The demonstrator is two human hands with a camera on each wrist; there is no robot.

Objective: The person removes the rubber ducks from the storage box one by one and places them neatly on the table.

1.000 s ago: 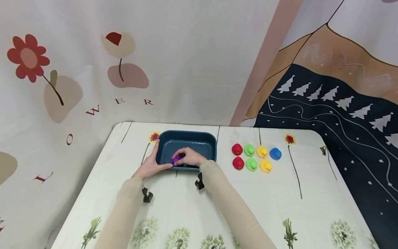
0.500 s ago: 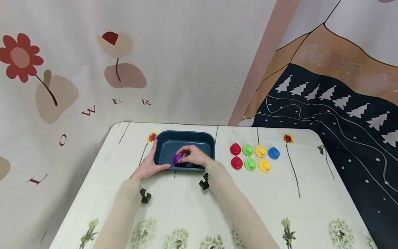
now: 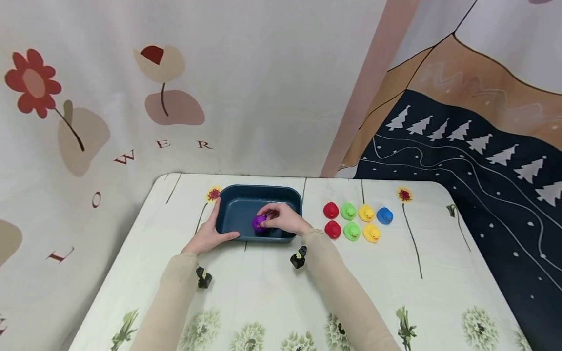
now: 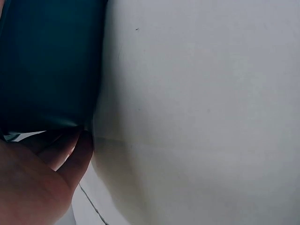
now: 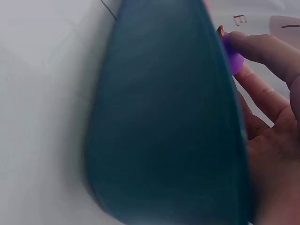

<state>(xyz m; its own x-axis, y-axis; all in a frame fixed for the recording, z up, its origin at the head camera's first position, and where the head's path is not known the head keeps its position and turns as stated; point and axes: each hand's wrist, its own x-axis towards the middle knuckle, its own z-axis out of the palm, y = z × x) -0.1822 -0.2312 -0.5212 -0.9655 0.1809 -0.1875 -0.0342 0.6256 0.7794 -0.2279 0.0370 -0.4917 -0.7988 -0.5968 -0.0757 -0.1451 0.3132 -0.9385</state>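
Observation:
A purple rubber duck (image 3: 259, 223) is pinched between the thumb and fingers of my right hand (image 3: 284, 217), inside a dark blue rectangular tray (image 3: 237, 195). In the right wrist view the duck (image 5: 233, 55) shows above the tray's rim, with a small orange-red tip. My left hand (image 3: 208, 236) rests on the tray's near left corner: its fingers lie along the left wall and the straight thumb along the near rim. The left wrist view has these fingers (image 4: 77, 159) touching the tray's end wall (image 4: 51, 70). The palm side of the right hand is hidden in the head view.
To the tray's right, rubber ducks stand in two rows: red ones (image 3: 332, 229), green ones (image 3: 351, 231), yellow ones (image 3: 371, 232) and a blue one (image 3: 384, 216). A white flower-print cloth (image 3: 263, 297) covers the table. A printed curtain (image 3: 263, 97) hangs behind.
My right hand has moved to the right inside the tray with the purple rubber duck. My left hand stays at the tray's corner. The view has shifted slightly.

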